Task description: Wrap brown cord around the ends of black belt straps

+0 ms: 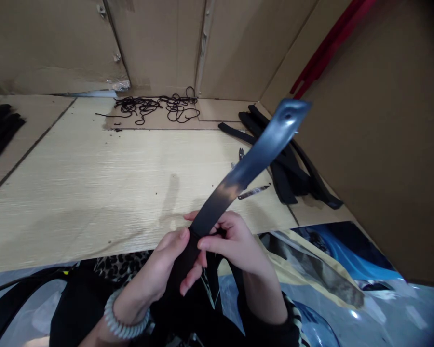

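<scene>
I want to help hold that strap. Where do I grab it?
Probably pinch the strap by its flat faces below the holed tip, coming from the right: that end sticks up free, while the left hand and right hand fill the bottom.

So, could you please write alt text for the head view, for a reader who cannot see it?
The left hand and right hand grip a black strap whose free end rises to the right above a light wooden table. More straps lie piled at the table's right; tangled black cord lies at the back.
</scene>
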Tool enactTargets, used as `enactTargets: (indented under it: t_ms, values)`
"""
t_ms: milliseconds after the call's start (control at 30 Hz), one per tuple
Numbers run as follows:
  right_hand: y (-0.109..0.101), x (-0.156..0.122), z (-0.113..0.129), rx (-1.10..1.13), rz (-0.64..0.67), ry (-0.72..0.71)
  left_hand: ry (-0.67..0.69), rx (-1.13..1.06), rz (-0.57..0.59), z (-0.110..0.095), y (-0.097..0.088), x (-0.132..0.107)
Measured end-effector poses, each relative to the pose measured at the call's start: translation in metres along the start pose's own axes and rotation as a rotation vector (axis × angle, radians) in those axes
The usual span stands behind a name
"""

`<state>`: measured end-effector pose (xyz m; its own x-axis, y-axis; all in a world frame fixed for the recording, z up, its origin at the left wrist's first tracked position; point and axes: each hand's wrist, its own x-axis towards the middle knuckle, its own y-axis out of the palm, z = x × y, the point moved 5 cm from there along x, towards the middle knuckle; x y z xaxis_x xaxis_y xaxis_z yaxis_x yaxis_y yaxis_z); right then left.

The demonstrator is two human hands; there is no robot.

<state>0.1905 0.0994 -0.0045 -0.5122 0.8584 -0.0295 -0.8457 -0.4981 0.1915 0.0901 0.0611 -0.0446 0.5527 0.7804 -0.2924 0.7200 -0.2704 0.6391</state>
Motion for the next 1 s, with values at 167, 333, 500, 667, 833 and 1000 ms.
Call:
enactTargets:
  t_ms: [167, 333, 500, 667, 833, 1000]
  values:
    - [-0.005, 0.005, -0.005, -0.058, 0.051, -0.066, -0.174, -0.360, 0.442, 0.011, 0.009, 0.002]
    - [-0.010, 0.005, -0.004, -0.074, -0.186, -0.076, 0.066, -0.141, 0.208, -0.002, 0.006, 0.007]
    - [-0.008, -0.004, -0.002, -0.029, -0.331, 0.035, 0.261, 0.457, -0.262, -0.018, 0.005, -0.007]
    - [-0.006, -0.001, 0.004, -0.028, -0.230, 0.007, 0.016, 0.028, -0.003, 0.004, 0.003, -0.004]
    - [-0.002, 0.007, 0.000, 0.091, -0.162, -0.061, -0.174, -0.362, 0.431, 0.016, 0.015, -0.002]
    - [0.001, 0.000, 0.000, 0.103, -0.340, -0.041, 0.050, 0.118, -0.017, 0.005, 0.013, 0.002]
